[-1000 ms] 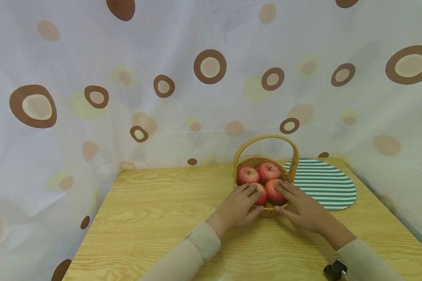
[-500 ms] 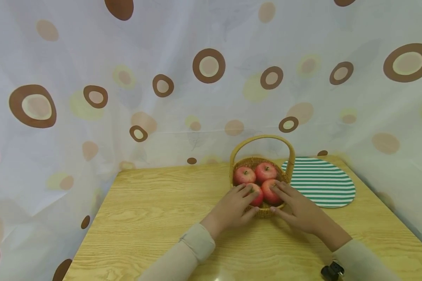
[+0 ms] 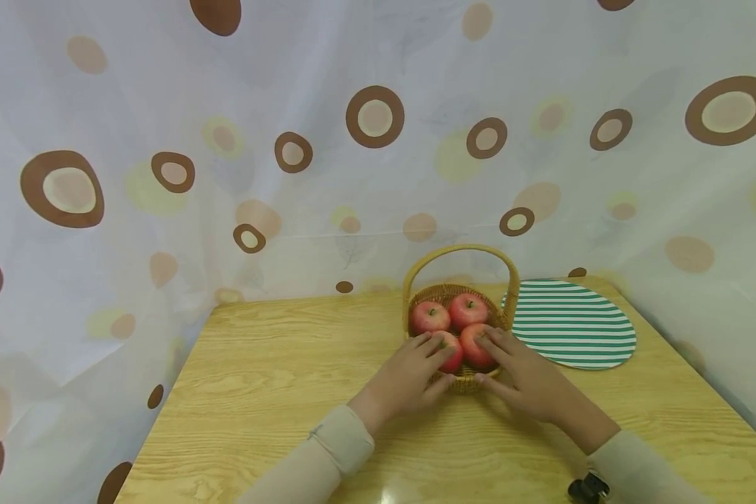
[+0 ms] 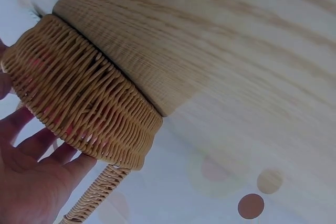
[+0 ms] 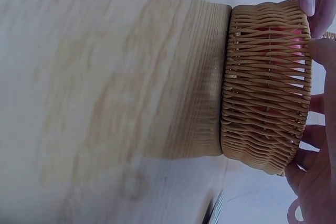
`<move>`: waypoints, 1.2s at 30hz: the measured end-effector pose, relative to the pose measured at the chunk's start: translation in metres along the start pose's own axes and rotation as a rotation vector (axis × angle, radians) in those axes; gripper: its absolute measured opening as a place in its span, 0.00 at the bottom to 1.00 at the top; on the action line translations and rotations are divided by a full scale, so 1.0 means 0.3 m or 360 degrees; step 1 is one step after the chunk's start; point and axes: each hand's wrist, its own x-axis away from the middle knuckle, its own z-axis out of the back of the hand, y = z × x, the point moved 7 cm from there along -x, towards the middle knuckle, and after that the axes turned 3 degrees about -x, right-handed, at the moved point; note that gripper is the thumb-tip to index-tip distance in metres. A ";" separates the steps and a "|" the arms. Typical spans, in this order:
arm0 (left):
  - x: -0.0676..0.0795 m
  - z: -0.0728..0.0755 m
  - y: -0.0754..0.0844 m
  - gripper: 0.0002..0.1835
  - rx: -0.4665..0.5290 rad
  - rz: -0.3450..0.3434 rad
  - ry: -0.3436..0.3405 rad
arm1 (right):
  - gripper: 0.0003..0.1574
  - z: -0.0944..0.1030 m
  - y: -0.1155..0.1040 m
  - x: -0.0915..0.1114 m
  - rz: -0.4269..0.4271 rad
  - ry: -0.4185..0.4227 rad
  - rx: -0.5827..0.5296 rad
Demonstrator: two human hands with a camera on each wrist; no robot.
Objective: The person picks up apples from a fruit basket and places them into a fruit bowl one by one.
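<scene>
A wicker basket (image 3: 465, 383) with an arched handle stands on the wooden table, holding several red apples (image 3: 468, 310). My left hand (image 3: 409, 374) grips its near left rim, thumb at the front and fingers reaching over the edge by an apple. At the near right rim my right hand (image 3: 529, 378) holds on in the same way, fingers overlapping another apple in the head view. Both wrist views show the basket's woven side (image 4: 86, 95), with fingertips passing behind the rim and partly hidden. The right thumb (image 5: 321, 51) lies at the rim's outer edge.
A round green-and-white striped placemat (image 3: 573, 325) lies just right of the basket, near the table's back right corner. Behind the wooden table (image 3: 277, 378) hangs a white curtain (image 3: 353, 196) with brown circles. A small black device (image 3: 588, 488) sits at the right sleeve.
The basket with its apples has shifted a little to the left, both hands moving with it. More of the striped placemat's left part shows now. The hands' hold looks the same.
</scene>
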 end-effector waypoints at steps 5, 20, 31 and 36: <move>0.025 0.023 -0.004 0.26 0.0021 0.0050 -0.0018 | 0.45 -0.009 -0.022 -0.006 0.0003 -0.0022 -0.0026; 0.096 0.059 -0.011 0.27 0.0081 0.0129 -0.0116 | 0.45 -0.043 -0.087 -0.007 0.0008 -0.0041 -0.0099; 0.156 0.088 -0.019 0.27 0.0093 0.0138 -0.0047 | 0.44 -0.058 -0.148 -0.015 0.0037 -0.0033 -0.0097; 0.169 0.085 -0.017 0.28 0.0123 0.0159 -0.0096 | 0.45 -0.052 -0.171 -0.005 0.0046 -0.0035 -0.0086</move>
